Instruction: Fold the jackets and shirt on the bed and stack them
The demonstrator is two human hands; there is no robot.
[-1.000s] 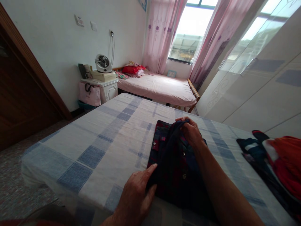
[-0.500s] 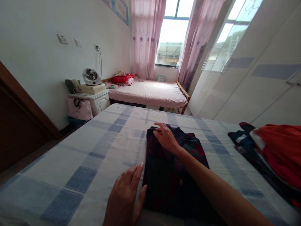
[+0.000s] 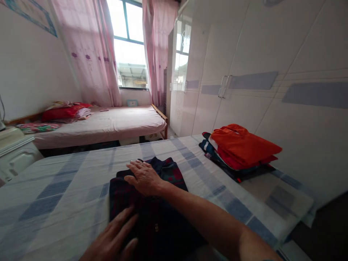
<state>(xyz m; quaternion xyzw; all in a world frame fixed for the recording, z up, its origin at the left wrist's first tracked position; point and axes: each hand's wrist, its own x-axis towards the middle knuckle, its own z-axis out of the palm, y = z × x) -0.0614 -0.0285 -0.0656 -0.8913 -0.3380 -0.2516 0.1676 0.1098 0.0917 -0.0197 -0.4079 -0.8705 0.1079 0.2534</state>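
A dark shirt (image 3: 163,221) with a dull red and green pattern lies folded on the bed, its collar end pointing away from me. My right hand (image 3: 144,177) rests flat on its upper part near the collar, fingers stretched out. At the shirt's near left side is my left hand (image 3: 115,233), its fingers spread over the edge of the cloth. Neither hand grips anything. My right forearm hides part of the shirt's right side.
To the right on the checked bed sheet (image 3: 73,195) sits a stack of folded clothes (image 3: 241,145), orange on top. Behind stand a pink-covered bed (image 3: 116,125) and a window with curtains. A white wardrobe (image 3: 244,54) lines the right; a white cabinet (image 3: 19,156) stands at left.
The view has turned right, bringing the whole clothes stack into sight. My left hand has moved from beside the shirt onto its left edge. My right hand now lies flatter on the shirt.
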